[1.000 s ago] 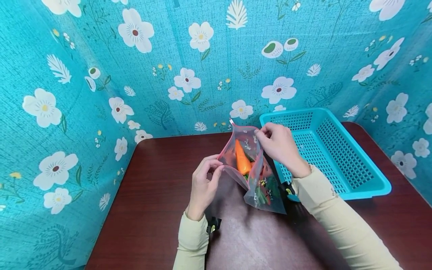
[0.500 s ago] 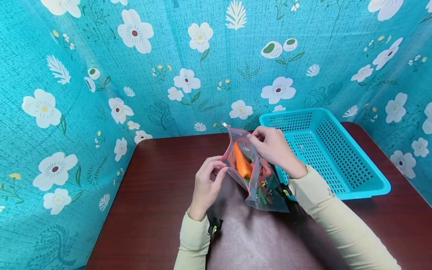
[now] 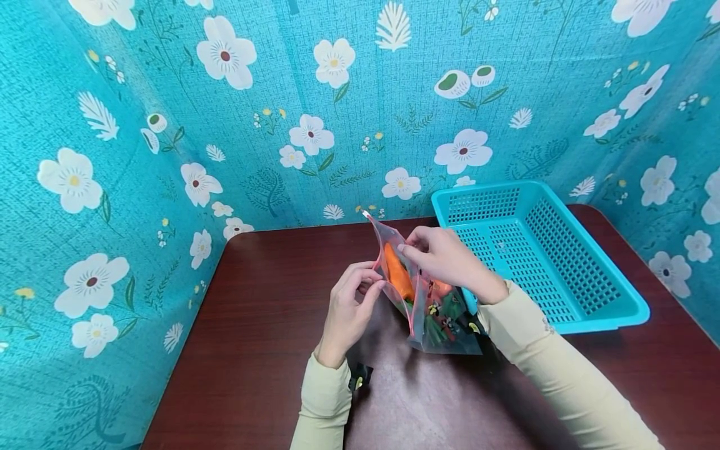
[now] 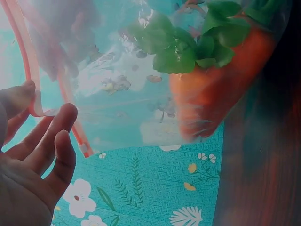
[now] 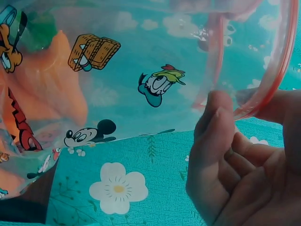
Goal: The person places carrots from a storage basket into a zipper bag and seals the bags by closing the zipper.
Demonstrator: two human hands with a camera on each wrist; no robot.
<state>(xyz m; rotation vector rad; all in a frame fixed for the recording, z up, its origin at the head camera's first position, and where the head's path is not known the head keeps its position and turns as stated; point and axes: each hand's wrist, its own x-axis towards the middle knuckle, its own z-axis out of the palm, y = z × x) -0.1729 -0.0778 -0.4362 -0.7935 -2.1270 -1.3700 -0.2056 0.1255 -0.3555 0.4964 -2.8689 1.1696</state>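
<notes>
A clear zip bag [image 3: 461,345] with a pink-red zip edge and cartoon prints leans above the table. An orange carrot [image 3: 398,272] is inside, its green leaves [image 4: 207,44] showing in the left wrist view. More orange and green items lie low in the bag, too blurred to tell apart. My left hand [image 3: 349,309] pinches the near-left edge of the bag's mouth. Opposite it, my right hand [image 3: 450,256] pinches the other edge between thumb and fingers [image 5: 214,136]. The mouth stands partly apart, and a white zip slider [image 3: 367,214] sits at its far corner.
A turquoise perforated basket [image 3: 604,322] stands to the right, close behind my right forearm. Dark reddish-brown table [image 3: 253,350] extends around the bag. Turquoise floral cloth [image 3: 360,100] hangs at the back and both sides.
My right hand has moved left and nearer, closer to my left hand. The bag's mouth has narrowed, and its slider corner has swung left. My left hand has shifted slightly right.
</notes>
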